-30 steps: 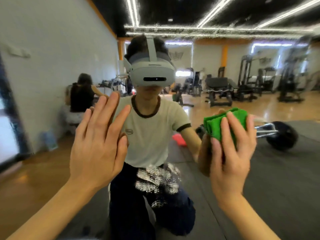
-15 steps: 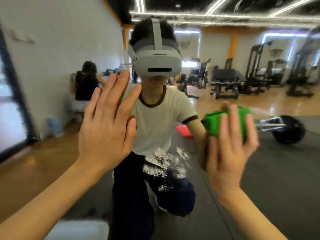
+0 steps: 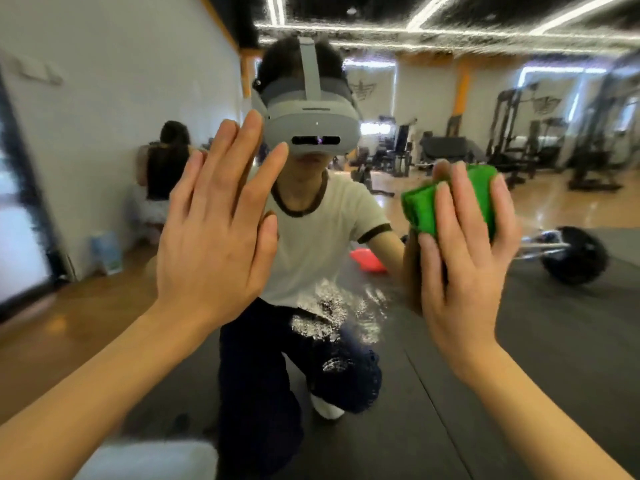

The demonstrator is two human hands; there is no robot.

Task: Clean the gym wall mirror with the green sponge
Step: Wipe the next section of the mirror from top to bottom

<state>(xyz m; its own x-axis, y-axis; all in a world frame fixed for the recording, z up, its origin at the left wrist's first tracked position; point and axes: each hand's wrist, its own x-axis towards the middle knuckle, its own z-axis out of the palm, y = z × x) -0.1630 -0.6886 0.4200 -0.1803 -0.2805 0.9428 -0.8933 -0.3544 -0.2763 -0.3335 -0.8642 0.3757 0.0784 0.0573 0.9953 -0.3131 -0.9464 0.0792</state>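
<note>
The right hand holds the green sponge flat against the gym wall mirror. Its fingers lie spread over the back of the sponge and curl slightly round its upper and outer edges; the thumb is hidden behind the sponge. The sponge sits between palm and glass, projecting above and to the left of the fingertips.

The left hand is wide, with fingers straight and close together and the palm toward the glass. It appears to rest on the mirror as a brace, though contact cannot be confirmed. It holds nothing.

The key relation: a patch of white speckled residue lies on the glass below and to the left of the sponge, between the two hands and lower than both palms. The right hand is the nearer working hand, and the sponge's long axis runs roughly across, tilted slightly down to the left. Judged from this layout, the next stroke should travel down and leftward, with steady pressure kept on the glass.

The mirror reflects the kneeling person, a barbell on the dark floor mat, and gym machines beyond.
</note>
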